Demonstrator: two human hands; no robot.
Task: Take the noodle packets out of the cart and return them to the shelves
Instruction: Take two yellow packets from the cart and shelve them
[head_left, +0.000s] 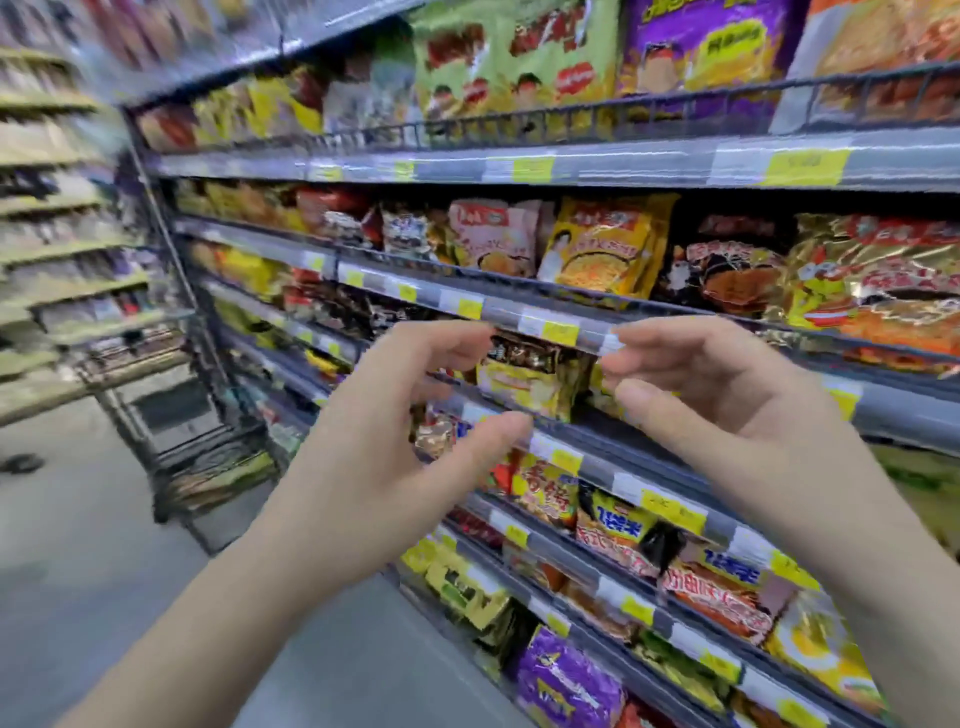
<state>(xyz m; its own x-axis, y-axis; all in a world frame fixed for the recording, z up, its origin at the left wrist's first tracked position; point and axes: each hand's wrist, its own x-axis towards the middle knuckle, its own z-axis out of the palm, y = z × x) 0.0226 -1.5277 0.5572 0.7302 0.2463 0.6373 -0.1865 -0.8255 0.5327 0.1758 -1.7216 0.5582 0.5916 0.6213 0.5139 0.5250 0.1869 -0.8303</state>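
Both your hands are empty. Left hand and right hand are half spread with fingers loosely bent, flanking the yellow-and-black noodle packet at frame centre, not touching it. The packet stands on the shelf behind the front rail, among other packs. Judged light, with soft, crinkly, slippery film and a brittle block inside (don't squeeze the middle), so take it by the side edges or top seam. Its printed face points to the aisle, dark band up. Long axis looks roughly upright, leaning slightly. The cart is probably the blurred wire frame at left-centre.
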